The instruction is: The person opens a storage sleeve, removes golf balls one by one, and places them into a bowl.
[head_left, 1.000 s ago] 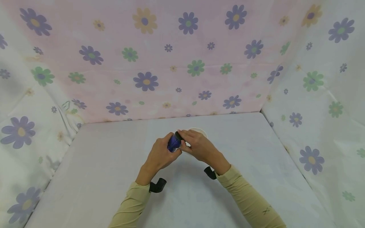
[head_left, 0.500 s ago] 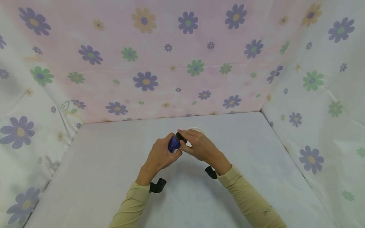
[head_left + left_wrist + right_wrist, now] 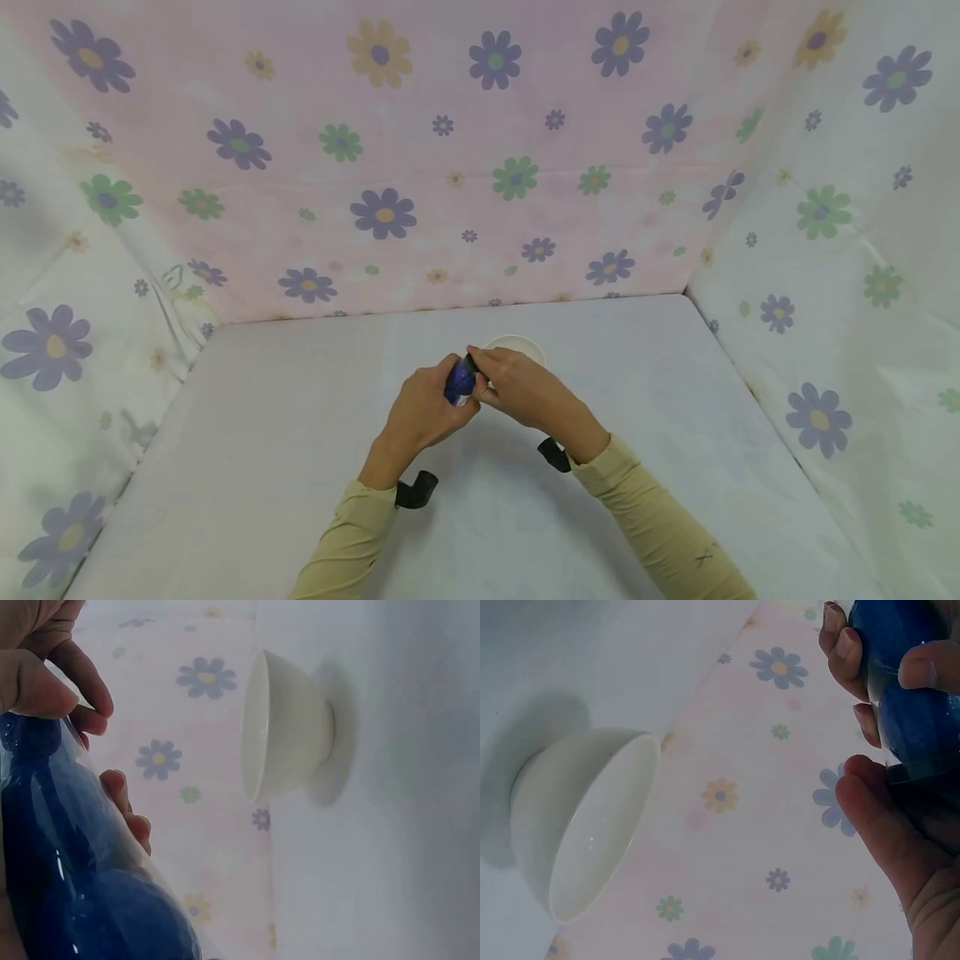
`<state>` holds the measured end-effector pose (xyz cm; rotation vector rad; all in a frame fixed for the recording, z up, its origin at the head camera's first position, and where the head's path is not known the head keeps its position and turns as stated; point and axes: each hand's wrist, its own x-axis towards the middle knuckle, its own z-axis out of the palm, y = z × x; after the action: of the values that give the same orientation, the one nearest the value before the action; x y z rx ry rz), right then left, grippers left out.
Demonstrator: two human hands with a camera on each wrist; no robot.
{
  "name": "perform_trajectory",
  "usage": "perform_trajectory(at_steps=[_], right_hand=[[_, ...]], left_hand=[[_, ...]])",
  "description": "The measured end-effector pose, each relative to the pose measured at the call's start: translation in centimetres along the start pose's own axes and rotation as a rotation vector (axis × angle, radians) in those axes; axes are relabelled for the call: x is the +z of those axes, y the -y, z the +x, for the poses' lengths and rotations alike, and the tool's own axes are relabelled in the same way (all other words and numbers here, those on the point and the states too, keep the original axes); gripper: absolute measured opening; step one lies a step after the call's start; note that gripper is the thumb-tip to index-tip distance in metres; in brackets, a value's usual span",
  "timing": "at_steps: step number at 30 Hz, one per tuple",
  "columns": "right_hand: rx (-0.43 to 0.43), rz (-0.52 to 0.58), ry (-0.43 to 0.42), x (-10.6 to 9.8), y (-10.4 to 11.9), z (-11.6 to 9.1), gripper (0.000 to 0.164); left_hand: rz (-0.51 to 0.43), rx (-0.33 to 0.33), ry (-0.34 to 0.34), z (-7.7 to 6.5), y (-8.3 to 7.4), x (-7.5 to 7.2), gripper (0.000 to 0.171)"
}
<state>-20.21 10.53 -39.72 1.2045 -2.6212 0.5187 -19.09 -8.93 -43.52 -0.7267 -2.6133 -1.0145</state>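
Observation:
A clear bottle [image 3: 460, 381] with rounded blue contents and a dark cap [image 3: 472, 363] is held tilted above the table. My left hand [image 3: 422, 410] grips its body, with the fingers curled round the far side. The fingertips and thumb of my right hand [image 3: 527, 390] pinch the cap end. Up close in the left wrist view, the blue bottle [image 3: 90, 862] fills the lower left. A white bowl [image 3: 544, 802] stands upright on the table just beyond the hands; in the head view the right hand covers much of it.
The white table [image 3: 285, 400] reaches back to a pink flowered cloth wall [image 3: 450, 275]. White flowered cloth hangs on both sides. A black curved piece [image 3: 416, 490] sticks out from the left wrist, and another black piece [image 3: 553, 455] from the right.
My right-hand fingers have shifted over the cap, which showed more half a second ago and is now mostly covered. Both hands and the bottle stay in nearly the same place.

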Motion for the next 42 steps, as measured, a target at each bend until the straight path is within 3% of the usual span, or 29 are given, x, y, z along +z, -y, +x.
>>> perform_trajectory(at_steps=[6, 13, 19, 24, 28, 34, 42], right_hand=[[-0.021, -0.058, -0.008, 0.4, 0.1, 0.0, 0.041], [-0.023, -0.040, -0.029, 0.4, 0.0, -0.2, 0.041], [-0.054, 0.061, -0.048, 0.1, -0.9, -0.7, 0.048], [-0.137, 0.045, -0.079, -0.1, -1.8, -0.9, 0.053], [-0.180, 0.035, -0.074, -0.1, -2.2, -1.0, 0.061], [-0.173, 0.062, -0.043, -0.4, -2.3, -1.2, 0.047], [-0.146, 0.058, -0.014, -0.7, -2.0, -1.4, 0.045]], left_hand=[[-0.002, -0.025, 0.019, -0.1, 0.0, 0.0, 0.032], [-0.013, -0.024, 0.027, 0.0, 0.2, 0.1, 0.032], [-0.117, -0.032, 0.066, 0.1, 0.5, -0.1, 0.030], [-0.226, -0.032, 0.111, 0.2, 0.4, -0.5, 0.027], [-0.255, -0.029, 0.143, 0.3, 0.4, -0.7, 0.029], [-0.264, -0.050, 0.191, 0.3, 0.5, -0.8, 0.035], [-0.286, -0.070, 0.246, 0.2, 0.5, -0.8, 0.039]])
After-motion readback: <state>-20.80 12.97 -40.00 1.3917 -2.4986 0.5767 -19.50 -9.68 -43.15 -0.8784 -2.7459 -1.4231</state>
